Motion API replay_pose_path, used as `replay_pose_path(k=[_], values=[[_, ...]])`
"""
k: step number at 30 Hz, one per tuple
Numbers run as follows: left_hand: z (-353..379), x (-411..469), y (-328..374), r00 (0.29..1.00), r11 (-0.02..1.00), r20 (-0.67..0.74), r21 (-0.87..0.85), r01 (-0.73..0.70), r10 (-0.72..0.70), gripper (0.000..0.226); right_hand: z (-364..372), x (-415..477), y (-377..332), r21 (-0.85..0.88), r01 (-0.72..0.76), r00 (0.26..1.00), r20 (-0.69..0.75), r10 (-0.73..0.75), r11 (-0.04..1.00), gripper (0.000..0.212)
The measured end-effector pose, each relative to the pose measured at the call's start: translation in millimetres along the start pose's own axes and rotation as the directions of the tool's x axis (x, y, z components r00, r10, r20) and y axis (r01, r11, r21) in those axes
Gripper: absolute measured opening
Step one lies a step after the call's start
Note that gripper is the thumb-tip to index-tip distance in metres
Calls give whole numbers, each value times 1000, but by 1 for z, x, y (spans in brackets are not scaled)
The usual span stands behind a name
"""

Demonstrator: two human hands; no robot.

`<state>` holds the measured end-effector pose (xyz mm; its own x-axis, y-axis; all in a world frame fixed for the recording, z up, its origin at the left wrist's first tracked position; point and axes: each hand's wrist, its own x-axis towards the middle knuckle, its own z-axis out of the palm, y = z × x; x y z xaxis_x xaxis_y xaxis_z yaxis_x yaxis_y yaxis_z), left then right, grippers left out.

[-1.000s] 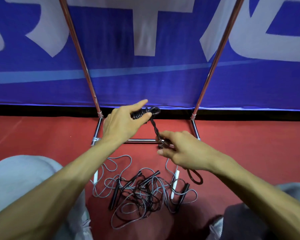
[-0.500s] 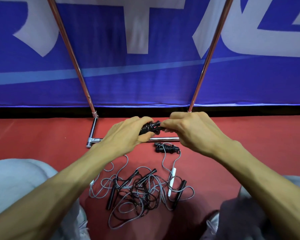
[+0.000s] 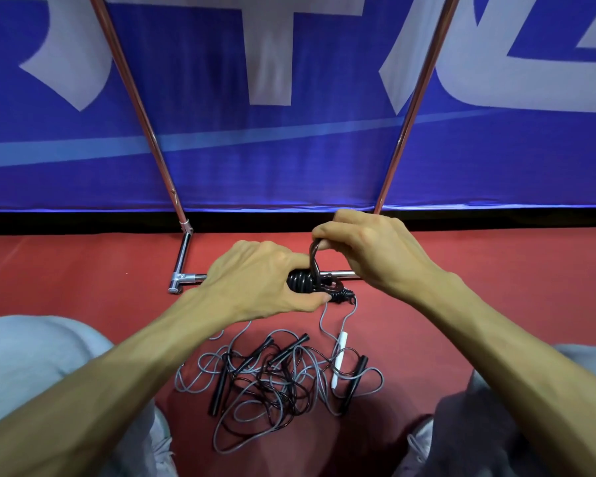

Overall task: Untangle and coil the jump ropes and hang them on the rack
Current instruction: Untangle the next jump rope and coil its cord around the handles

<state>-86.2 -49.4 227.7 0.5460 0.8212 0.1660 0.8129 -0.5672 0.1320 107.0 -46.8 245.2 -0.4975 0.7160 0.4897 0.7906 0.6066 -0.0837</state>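
Glossy metal rack (image 3: 344, 274) (matt floor (image 3: 83, 270)).

Even indoor light, soft shadow below rope tangle (image 3: 276, 383), glints on rack poles (image 3: 136, 98), wide-angle bowing, banner (image 3: 289, 160) perhaps blurred

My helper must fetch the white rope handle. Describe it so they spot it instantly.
On the red floor, before the chrome rack's base bar, lies a tangled pile of grey and black jump ropes. Near its right side lies a slim white plastic handle on grey cord. Its neighbouring handles are all black.
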Motion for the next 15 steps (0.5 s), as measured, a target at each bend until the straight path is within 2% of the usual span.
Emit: replay_pose_path(k=[2, 4, 8, 11, 15], values=[[-4, -3, 4, 1000, 993, -15, -116, 8, -10, 40, 0, -1, 2, 9, -22, 999, -30, 23, 1000, 36], [-7, -5, 8, 996, 971, -81, -238, 25, -45, 39, 0, -1, 5, 24, -72, 996, -51, 73, 997, 36], [-16, -5, 9, 968, 863, -210, -505, 15, -140, 42, -2, -5, 4, 65, -183, 983, 41, 181, 981, 31], [-17, -4, 6, 954, 763, -210, -646, 30, -216, 37, 3, -8, 0, 128, -194, 975, 130, 178, 973, 15], [-22, -3, 4, 936, 665, -146, -738, 112, -319, 47, 7, -6, -4, 246, -248, 958, 204, 200, 937, 28]])
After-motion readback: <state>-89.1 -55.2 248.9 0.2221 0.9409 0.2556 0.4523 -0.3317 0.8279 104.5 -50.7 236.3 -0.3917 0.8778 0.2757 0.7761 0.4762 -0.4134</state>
